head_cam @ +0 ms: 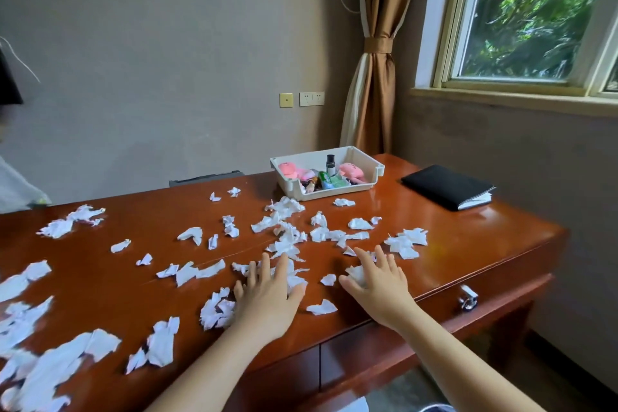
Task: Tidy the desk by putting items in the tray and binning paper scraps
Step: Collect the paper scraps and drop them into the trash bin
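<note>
Lower centre of the frame, the left grip (267,291) and right grip (378,284) lie released, fingers spread flat on paper scraps (287,241) strewn across the worktop (100,281).

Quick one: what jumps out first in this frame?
Torn white paper scraps litter nearly the whole red-brown desk. Both hands rest on them near the front edge, left hand and right hand. A white tray holding pink toys and a dark bottle sits at the back, a black notebook to its right.
</note>
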Demonstrator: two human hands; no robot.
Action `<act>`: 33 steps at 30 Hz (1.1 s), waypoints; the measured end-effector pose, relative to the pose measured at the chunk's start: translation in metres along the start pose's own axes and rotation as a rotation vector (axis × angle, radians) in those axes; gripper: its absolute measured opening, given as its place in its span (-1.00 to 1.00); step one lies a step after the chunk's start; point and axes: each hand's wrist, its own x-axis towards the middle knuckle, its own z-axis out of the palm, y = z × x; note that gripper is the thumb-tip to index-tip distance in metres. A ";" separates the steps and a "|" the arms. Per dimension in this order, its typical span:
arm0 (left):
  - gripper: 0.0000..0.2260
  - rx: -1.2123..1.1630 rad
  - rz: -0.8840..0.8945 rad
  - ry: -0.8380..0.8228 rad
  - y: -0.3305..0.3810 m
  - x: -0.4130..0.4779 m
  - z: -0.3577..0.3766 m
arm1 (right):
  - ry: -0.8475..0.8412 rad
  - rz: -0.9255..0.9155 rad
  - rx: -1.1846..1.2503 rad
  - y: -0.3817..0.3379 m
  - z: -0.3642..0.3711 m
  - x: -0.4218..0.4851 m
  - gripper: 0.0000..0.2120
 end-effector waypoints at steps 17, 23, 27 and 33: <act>-0.57 -0.388 0.133 0.388 -0.019 0.088 -0.011 | 0.068 -0.180 0.103 -0.043 0.026 0.098 -0.52; -0.62 -0.354 0.142 0.389 -0.024 0.086 -0.015 | 0.199 -0.179 0.247 -0.043 0.026 0.109 -0.67; -0.53 0.027 0.096 0.318 -0.025 0.084 -0.016 | 0.175 -0.185 0.127 -0.043 0.027 0.107 -0.53; -0.55 0.087 0.118 0.289 -0.025 0.088 -0.016 | 0.160 -0.254 0.031 -0.044 0.030 0.108 -0.66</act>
